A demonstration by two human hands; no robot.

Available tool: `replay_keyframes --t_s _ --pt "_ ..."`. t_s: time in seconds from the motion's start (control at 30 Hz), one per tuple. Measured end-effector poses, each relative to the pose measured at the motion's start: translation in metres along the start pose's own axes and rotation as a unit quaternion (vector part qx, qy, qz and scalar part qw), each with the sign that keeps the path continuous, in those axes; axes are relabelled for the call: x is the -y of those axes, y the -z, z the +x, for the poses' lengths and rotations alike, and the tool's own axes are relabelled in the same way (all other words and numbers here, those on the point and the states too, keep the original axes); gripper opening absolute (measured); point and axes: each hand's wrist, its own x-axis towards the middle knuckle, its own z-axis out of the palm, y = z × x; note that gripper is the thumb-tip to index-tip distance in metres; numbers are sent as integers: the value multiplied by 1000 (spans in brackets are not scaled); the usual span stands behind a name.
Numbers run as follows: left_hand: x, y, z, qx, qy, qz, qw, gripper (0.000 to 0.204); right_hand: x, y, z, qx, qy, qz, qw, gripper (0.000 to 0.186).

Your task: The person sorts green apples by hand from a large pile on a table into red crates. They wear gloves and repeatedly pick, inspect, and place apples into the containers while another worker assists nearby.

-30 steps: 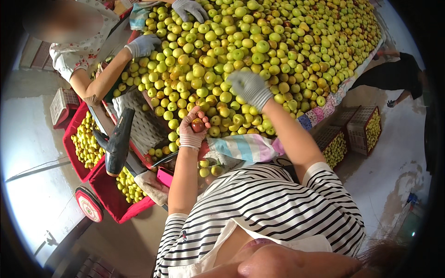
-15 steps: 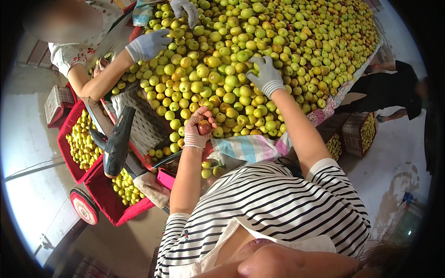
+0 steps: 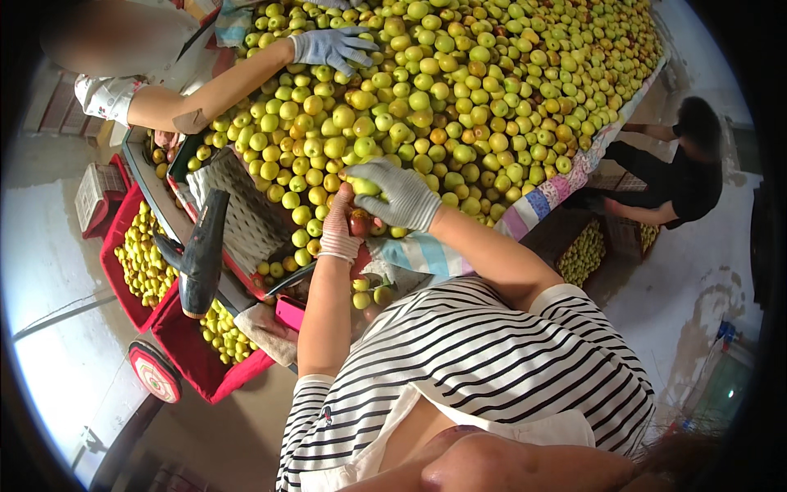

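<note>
A broad heap of yellow-green jujubes (image 3: 459,90), some blotched brown, covers the surface in front of me. My left hand (image 3: 333,223), in a thin striped glove with bare fingertips, is closed round a red-brown jujube (image 3: 359,224) at the heap's near edge. My right hand (image 3: 403,197), in a grey knit glove, meets it from the right. Its fingers curl over a green jujube (image 3: 364,187), close to the left fingertips. Beneath my wrists lies a striped blue, white and pink cloth (image 3: 422,253).
At the far left, a co-worker's gloved hand (image 3: 332,51) reaches over the heap. A grey dimpled chute (image 3: 246,205) and a black hair dryer (image 3: 204,254) stand left of my arm, above red-lined bins (image 3: 184,361) of jujubes. On the right, a person in black (image 3: 668,176) bends near crates.
My right hand has come left and nearer from the heap to my left hand, now with a green jujube. The co-worker's hand has moved right over the heap. The person in black has shifted.
</note>
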Motion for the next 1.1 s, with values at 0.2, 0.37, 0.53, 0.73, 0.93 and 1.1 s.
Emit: replay_keyframes --t_s 0.2,0.37,0.53,0.73,0.93,1.1 --pt "-1 -18 -9 -144 -20 -87 986 64 2 -29 6 -16 112 -121 986 41" --pt "-11 -34 -19 -147 5 -117 982 71 4 -24 14 27 119 -94 988 42" --pt "-20 -34 -23 -46 -24 -146 988 58 -51 29 71 -29 92 -178 979 39" --pt "-17 -31 -19 1 -8 -216 976 62 -132 170 120 -185 -215 -214 935 61" --pt "-12 -23 -15 -1 -26 -212 977 63 -107 68 63 36 130 -262 956 27" --pt "-13 -29 -19 -24 -48 -161 986 63 -80 50 36 104 21 -432 896 32"
